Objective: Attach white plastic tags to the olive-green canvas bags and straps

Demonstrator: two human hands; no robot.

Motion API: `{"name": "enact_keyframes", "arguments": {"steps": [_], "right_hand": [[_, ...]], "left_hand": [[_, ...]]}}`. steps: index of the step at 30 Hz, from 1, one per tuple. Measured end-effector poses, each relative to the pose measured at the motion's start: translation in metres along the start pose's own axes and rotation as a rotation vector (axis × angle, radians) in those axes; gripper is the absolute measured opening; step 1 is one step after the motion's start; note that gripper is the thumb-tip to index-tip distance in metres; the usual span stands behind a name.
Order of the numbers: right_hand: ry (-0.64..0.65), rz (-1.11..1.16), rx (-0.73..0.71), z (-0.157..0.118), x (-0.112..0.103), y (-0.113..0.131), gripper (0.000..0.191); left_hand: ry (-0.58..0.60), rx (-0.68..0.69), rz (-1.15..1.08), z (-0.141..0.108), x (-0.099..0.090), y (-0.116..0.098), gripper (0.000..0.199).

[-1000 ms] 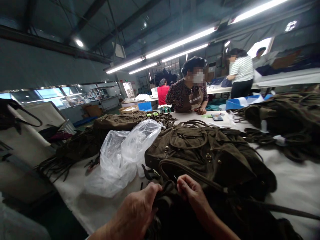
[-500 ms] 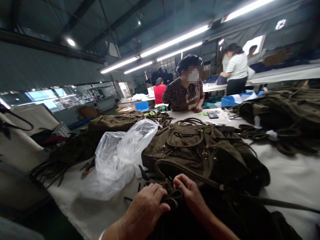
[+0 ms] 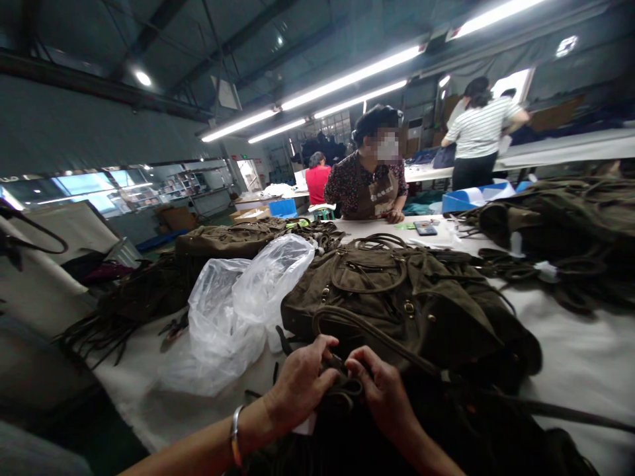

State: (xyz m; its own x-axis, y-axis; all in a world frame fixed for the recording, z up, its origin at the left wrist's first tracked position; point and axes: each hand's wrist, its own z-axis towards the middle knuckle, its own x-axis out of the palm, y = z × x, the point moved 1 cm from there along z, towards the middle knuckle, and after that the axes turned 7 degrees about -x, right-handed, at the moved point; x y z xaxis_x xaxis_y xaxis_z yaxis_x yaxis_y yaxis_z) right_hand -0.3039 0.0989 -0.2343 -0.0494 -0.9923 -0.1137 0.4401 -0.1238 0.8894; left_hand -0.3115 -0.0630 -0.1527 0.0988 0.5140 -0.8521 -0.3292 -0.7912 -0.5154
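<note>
Both hands meet at a dark strap at the near edge of the table. My left hand, with a silver bracelet at the wrist, is closed on the strap from the left, thumb and fingers pinching it. From the right, my right hand pinches the same strap with thumb and forefinger; the exact piece between the fingertips is hidden. Just beyond lies an olive-brown canvas bag with rounded handles and metal buckles. Dark fabric, apparently another bag, lies beneath my hands.
A crumpled clear plastic bag sits left of the canvas bag. More brown bags lie at the far left, with others at the right. Across the white table stands a person in an apron, near a phone.
My left hand has shifted up and rotated, so its bracelet and more forearm show. My right hand stays nearly in place at the strap. A person in stripes in the background has turned.
</note>
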Motion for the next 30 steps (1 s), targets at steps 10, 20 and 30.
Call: {"name": "enact_keyframes", "arguments": {"steps": [10, 20, 30], "right_hand": [[0.046, -0.119, 0.013, 0.0, -0.007, 0.006, 0.028], [0.041, -0.173, -0.016, 0.001, -0.01, 0.005, 0.028], [0.06, -0.125, -0.037, 0.001, -0.01, 0.008, 0.028]], "left_hand": [[-0.093, 0.067, -0.047, -0.013, 0.008, 0.007, 0.05], [-0.069, 0.189, 0.031, -0.013, 0.011, 0.008, 0.053], [0.0, -0.002, -0.364, -0.007, 0.009, 0.001, 0.032]]}}
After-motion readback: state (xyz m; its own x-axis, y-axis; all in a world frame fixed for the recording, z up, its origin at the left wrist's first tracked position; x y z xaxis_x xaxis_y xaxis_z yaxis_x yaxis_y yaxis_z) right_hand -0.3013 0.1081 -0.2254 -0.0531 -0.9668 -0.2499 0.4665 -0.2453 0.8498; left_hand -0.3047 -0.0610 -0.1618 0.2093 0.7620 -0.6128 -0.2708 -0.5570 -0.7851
